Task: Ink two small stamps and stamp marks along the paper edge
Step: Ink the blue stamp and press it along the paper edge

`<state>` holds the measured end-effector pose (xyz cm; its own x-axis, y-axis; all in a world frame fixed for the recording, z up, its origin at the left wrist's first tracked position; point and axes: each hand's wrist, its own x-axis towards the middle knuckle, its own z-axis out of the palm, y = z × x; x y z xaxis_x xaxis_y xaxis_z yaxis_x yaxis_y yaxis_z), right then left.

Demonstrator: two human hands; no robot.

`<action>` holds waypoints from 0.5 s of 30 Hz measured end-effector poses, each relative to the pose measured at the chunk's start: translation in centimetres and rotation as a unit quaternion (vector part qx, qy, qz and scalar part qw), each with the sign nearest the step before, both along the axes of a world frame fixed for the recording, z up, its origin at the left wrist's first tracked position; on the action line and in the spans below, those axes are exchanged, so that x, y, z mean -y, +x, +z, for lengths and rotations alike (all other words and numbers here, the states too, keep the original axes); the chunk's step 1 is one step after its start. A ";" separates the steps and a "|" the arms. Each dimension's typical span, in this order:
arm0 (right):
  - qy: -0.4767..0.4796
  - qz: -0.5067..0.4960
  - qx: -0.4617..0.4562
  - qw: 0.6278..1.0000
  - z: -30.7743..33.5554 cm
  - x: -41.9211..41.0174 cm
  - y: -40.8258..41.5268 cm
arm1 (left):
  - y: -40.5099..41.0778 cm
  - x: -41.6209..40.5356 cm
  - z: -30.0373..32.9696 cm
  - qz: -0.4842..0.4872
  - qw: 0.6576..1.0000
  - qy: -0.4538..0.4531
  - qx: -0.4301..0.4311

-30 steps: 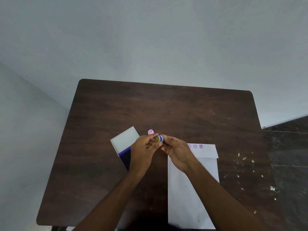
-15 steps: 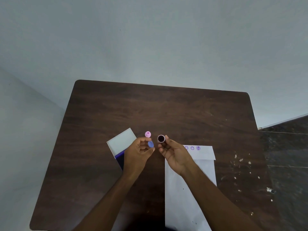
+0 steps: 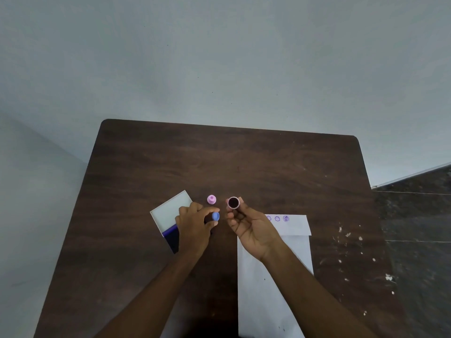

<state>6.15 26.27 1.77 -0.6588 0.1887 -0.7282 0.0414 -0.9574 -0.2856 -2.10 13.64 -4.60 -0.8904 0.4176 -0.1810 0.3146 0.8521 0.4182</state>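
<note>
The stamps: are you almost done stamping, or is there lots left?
About partway. Three purple marks already sit along the paper edge. Right now the right hand holds an uncapped stamp, dark face up, and the left hand pinches its blue cap. The pink stamp waits on the table. Left: inking on the open ink pad and more marks.

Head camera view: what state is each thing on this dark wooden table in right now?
White ink pad case: lid open.
Pink round stamp: standing alone on the table.
Blue cap: off, pinched by left hand.
Dark-faced stamp: uncapped, held by right hand.
White paper: three purple marks along its far edge.
</note>
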 end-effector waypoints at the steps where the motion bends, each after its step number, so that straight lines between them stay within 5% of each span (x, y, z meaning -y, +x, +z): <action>1: -0.001 0.001 -0.001 1.000 0.0 0.0 0.0 | 0.0 -0.1 -0.1 0.000 1.000 -0.003 -0.006; 11: 0.002 0.003 -0.002 1.000 0.2 -0.4 0.1 | 0.0 -0.5 0.1 -0.003 0.999 -0.046 0.004; 15: -0.002 0.000 0.007 1.000 0.0 -0.5 0.2 | 0.2 -0.7 3.2 0.040 0.994 0.091 0.047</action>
